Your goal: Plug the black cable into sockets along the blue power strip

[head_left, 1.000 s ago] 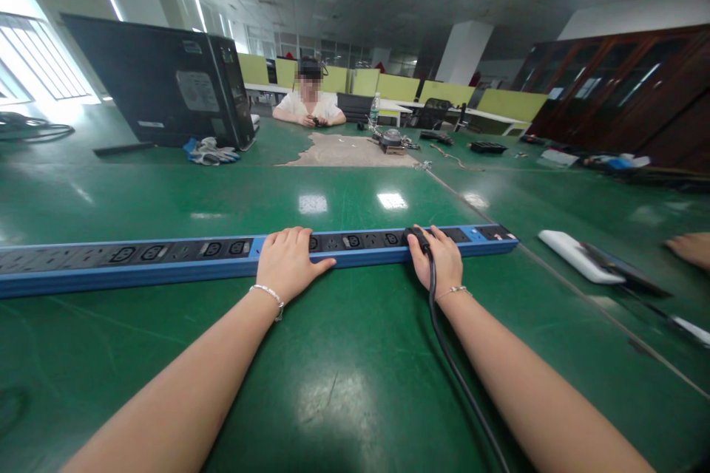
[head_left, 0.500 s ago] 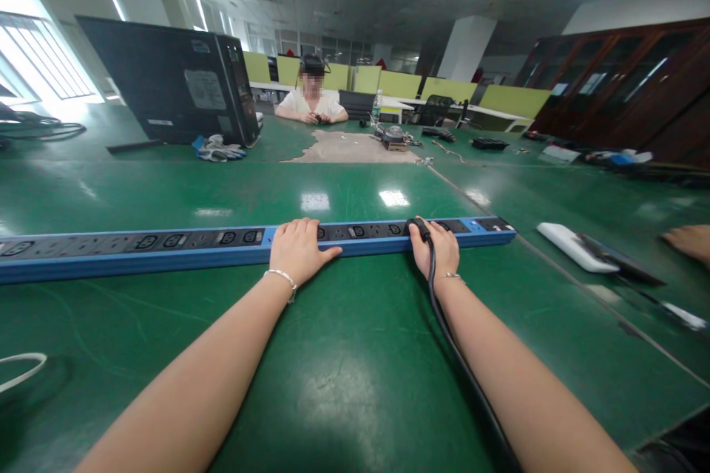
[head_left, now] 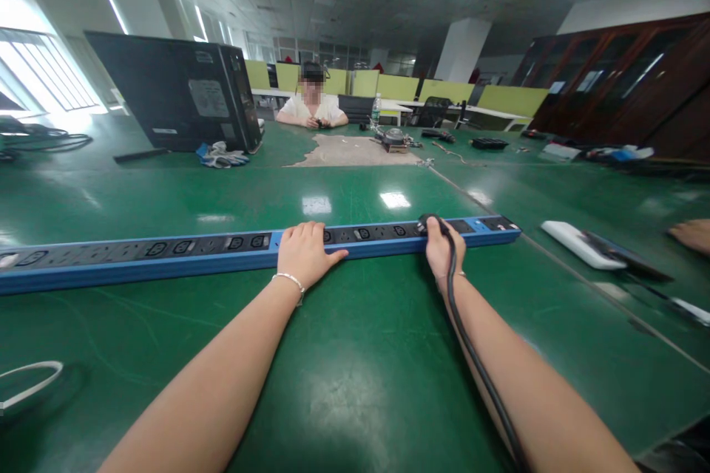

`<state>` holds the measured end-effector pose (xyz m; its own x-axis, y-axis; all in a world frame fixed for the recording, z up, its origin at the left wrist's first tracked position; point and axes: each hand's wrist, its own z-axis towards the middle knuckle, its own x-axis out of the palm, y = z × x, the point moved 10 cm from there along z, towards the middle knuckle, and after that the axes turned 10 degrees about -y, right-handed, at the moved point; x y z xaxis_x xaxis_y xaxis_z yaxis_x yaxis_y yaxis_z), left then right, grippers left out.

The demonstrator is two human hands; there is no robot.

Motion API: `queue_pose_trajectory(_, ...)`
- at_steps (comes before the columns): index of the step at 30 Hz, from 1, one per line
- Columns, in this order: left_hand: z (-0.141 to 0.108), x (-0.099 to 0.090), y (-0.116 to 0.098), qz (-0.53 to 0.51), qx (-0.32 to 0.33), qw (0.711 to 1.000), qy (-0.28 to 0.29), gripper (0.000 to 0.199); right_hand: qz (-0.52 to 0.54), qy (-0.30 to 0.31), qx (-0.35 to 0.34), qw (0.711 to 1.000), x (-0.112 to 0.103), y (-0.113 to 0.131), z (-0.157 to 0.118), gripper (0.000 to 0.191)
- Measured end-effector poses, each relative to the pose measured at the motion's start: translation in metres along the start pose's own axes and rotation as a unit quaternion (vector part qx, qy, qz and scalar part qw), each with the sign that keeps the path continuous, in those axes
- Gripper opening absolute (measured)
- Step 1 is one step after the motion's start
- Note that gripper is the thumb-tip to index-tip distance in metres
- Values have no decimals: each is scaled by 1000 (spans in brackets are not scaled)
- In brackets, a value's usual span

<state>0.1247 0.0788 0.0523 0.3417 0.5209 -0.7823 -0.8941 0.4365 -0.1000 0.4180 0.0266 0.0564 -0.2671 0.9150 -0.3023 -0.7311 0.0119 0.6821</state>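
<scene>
A long blue power strip point(head_left: 194, 263) with a black row of sockets lies across the green table. My left hand point(head_left: 306, 255) grips it near the middle, fingers over the top and thumb stretched along the front edge. Toward the strip's right end, my right hand point(head_left: 445, 250) is closed around a black power plug point(head_left: 428, 222), holding it against the sockets. Whether the plug is seated in one cannot be seen. Its black cord point(head_left: 471, 351) runs back over my right forearm toward me.
A black computer case point(head_left: 177, 92) stands at the back left, with work gloves point(head_left: 222, 156) by it. A person point(head_left: 311, 100) sits across the table holding something small. A white device point(head_left: 580, 244) lies at right near another person's hand point(head_left: 692, 235). A white cable loop point(head_left: 38, 377) lies front left.
My right hand has turned a little around the plug, and the cord has shifted to the right over my wrist. My left hand keeps its place on the strip. The view has shifted slightly.
</scene>
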Motion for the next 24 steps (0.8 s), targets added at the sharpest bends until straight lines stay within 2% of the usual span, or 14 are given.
queue_pose_trajectory(3,1,1,1,-1,-2,1000,-1,66,35,-55,87,994,-17,-11,7,48)
queue_pose_trajectory(5,1,1,1,0,-4,1000,-3,66,45,-43,87,994,-17,-5,6,44)
queue_pose_trajectory(8,0,0,1,5,-4,1000,-8,66,93,25,42,994,2,19,-8,41)
queue_pose_trajectory(12,0,-1,0,10,-1,1000,-15,66,119,165,-29,979,44,71,-46,39)
queue_pose_trajectory(17,0,-1,0,4,0,1000,-19,65,77,204,-65,974,67,110,-73,35)
queue_pose_trajectory(24,1,-2,1,4,-2,1000,-28,62,14,219,-54,974,79,119,-77,34)
